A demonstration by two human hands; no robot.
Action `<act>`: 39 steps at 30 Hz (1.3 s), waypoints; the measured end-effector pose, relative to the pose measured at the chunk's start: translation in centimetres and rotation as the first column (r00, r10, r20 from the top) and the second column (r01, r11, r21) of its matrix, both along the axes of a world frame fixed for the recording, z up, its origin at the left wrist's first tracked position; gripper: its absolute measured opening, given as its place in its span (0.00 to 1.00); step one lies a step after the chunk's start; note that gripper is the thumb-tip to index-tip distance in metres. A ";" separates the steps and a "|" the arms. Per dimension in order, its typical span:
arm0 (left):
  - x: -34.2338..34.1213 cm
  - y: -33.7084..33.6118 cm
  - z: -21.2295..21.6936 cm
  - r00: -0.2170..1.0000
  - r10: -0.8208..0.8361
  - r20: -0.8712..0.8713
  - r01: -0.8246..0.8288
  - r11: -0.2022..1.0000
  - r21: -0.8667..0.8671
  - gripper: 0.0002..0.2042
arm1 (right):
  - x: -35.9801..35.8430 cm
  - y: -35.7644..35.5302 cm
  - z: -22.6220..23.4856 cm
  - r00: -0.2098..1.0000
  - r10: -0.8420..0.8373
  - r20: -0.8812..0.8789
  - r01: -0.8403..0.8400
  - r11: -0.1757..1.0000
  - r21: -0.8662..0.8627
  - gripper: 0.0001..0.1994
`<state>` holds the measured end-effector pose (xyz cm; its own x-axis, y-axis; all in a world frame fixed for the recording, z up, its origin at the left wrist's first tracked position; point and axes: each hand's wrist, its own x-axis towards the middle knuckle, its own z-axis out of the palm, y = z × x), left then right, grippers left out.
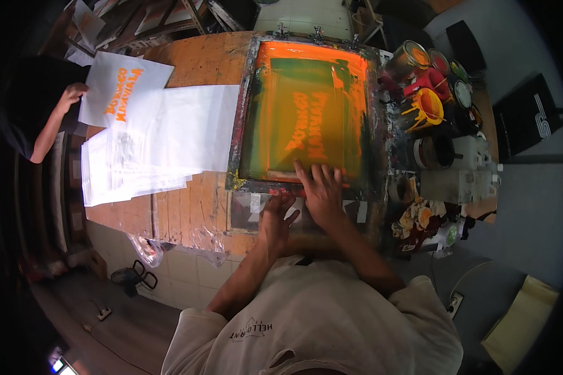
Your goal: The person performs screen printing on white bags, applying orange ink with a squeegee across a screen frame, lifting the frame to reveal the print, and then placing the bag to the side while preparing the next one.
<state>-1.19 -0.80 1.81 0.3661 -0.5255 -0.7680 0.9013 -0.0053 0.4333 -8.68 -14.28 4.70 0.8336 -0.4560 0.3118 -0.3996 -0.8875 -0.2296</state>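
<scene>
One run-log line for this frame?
left hand: on near edge of orange-inked printing screen frame | right hand: flat on mesh | co-worker's hand: at printed white sheet

Worn wooden worktable [187, 206], tiled floor [187, 275]

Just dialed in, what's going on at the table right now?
It is a screen-printing bench. The person's right hand lies flat on the near edge of the printing screen, which is coated in orange ink, while the left hand rests at the frame's near rail. To the left, another person's hand holds a white sheet printed in orange over a stack of white sheets. Ink cans stand on the right.
</scene>
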 end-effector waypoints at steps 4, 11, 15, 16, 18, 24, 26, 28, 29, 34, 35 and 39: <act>0.4 0.1 -2.4 0.999 0.028 -0.033 -0.028 1.000 -0.005 0.15 | 1.0 -2.1 -1.6 0.994 -0.007 -0.112 0.005 1.000 -0.021 0.31; -0.1 -0.2 -2.3 1.000 0.021 -0.011 -0.021 1.000 0.010 0.17 | 0.5 -2.0 -4.3 0.999 -0.026 -0.037 0.021 0.992 -0.125 0.33; -0.1 0.0 -3.3 0.999 0.047 -0.027 -0.047 0.999 0.003 0.19 | 1.7 -3.2 -4.6 1.000 -0.018 -0.019 0.016 0.997 -0.075 0.33; -0.1 -0.2 -3.2 0.999 0.043 -0.027 -0.043 0.999 0.011 0.19 | 2.3 -4.3 -4.5 0.999 -0.019 -0.031 0.017 0.998 -0.063 0.34; -0.1 -0.6 -2.4 0.999 0.037 -0.030 -0.037 0.999 0.028 0.18 | 4.0 -6.8 -4.6 0.999 -0.019 -0.029 0.017 0.998 -0.057 0.36; -0.4 -0.7 -1.3 0.996 0.084 -0.032 -0.082 0.995 0.060 0.14 | 11.2 -16.6 -5.9 0.999 -0.022 0.024 0.024 0.993 -0.118 0.31; -0.4 -0.7 -1.3 0.994 0.099 -0.047 -0.096 0.993 0.073 0.13 | 13.5 -20.4 -6.5 1.000 -0.018 0.020 0.020 0.993 -0.112 0.30; -0.3 -1.0 -0.8 0.994 0.098 -0.048 -0.093 0.992 0.083 0.13 | 15.5 -23.8 -6.9 0.999 -0.040 0.027 0.043 0.993 -0.110 0.30; -0.3 -1.3 0.0 0.995 0.093 -0.041 -0.089 0.992 0.086 0.12 | 16.4 -25.1 -6.8 0.998 -0.049 0.032 0.052 0.993 -0.109 0.30; -0.5 -0.9 -0.3 0.994 0.087 -0.073 -0.083 0.995 0.051 0.11 | 15.9 -27.5 -5.5 0.977 -0.006 -0.213 0.054 0.974 0.220 0.39; -0.3 -0.6 -0.5 0.993 0.092 -0.075 -0.088 0.995 0.047 0.10 | 15.8 -26.0 -3.6 0.954 0.063 -0.294 0.028 0.954 0.297 0.38; -0.2 -0.3 -0.6 0.996 0.072 -0.058 -0.073 0.997 -0.029 0.09 | 9.9 -18.4 0.1 0.960 0.156 -0.234 -0.027 0.879 0.476 0.37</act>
